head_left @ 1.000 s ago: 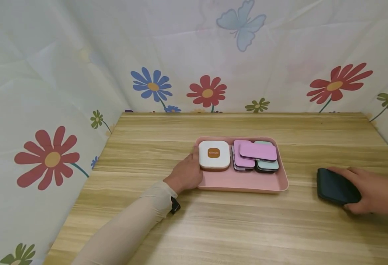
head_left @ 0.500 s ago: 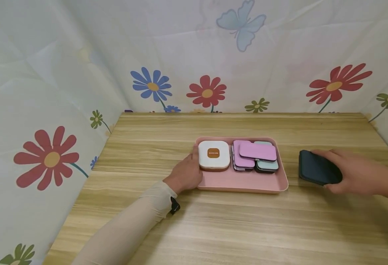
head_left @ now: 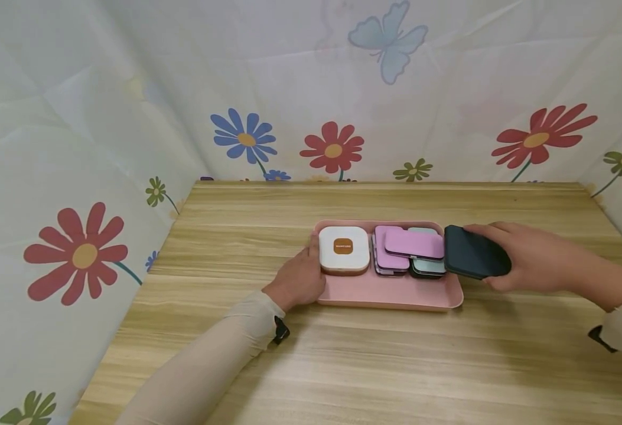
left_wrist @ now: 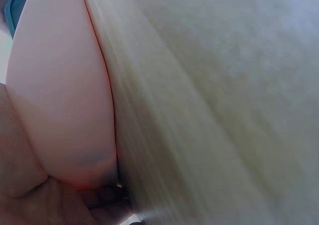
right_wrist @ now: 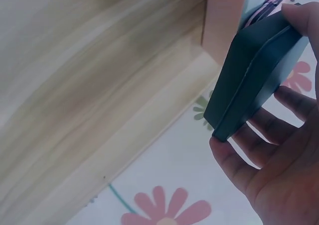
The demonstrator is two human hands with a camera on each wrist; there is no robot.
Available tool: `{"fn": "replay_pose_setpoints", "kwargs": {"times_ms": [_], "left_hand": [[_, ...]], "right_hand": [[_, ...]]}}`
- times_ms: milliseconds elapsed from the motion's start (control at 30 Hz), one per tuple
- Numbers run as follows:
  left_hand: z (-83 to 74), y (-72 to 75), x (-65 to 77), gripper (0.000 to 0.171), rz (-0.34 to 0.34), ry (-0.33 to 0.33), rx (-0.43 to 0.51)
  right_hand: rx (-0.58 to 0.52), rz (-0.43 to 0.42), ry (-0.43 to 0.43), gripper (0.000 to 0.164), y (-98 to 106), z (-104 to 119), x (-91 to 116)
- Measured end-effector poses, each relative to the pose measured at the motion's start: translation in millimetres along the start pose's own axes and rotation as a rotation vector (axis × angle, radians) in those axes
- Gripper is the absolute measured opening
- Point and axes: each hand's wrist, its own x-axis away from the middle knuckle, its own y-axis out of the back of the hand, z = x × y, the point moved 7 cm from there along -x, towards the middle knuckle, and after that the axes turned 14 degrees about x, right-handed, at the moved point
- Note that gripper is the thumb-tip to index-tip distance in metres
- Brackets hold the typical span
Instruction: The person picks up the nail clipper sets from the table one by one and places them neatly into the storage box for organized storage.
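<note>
A shallow pink tray (head_left: 385,292) stands on the table. At its left end lies a white square case (head_left: 344,249) with a brown "MANICURE" label. Beside that are flat pink cases (head_left: 414,244) stacked with mint-green ones (head_left: 429,267). My left hand (head_left: 298,278) rests against the tray's left wall, fingers along it; the thumb is hard to make out. My right hand (head_left: 528,260) grips a dark green case (head_left: 472,254) by its right end, thumb on one side and fingers on the other. The case is tilted, its left edge over the tray's right rim.
The wood-patterned table (head_left: 385,366) runs back to a white flowered curtain (head_left: 438,88). Bare pink floor shows along the front of the tray. In the right wrist view, the tray's outer wall (right_wrist: 222,26) is close to the dark green case.
My right hand has carried the dark green case leftward and slightly back, from the right of the table to the tray's right rim. The left hand and tray have not visibly moved.
</note>
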Motion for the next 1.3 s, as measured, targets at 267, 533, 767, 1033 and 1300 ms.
{"fn": "replay_pose_setpoints", "kwargs": {"times_ms": [267,533,767,1033,1300], "left_hand": [[3.0,4.0,0.9,0.079,-0.003,0.003,0.007],[3.8,1.9,-0.8,0.082,0.004,-0.001,0.021],[3.7,-0.3,-1.8,0.083,0.007,0.017,0.024],[1.7,0.6,-1.4,0.082,-0.001,-0.006,0.027],[2.5,-0.6,-3.8,0.088,0.011,0.006,0.107]], "right_hand": [[0.004,-0.026,0.038,0.095,15,21,-21],[-0.008,-0.027,0.082,0.092,28,48,-48],[-0.013,-0.040,0.125,0.089,31,72,-70],[-0.030,-0.037,0.169,0.088,36,90,-92],[-0.071,0.009,0.165,0.089,35,106,-113]]}}
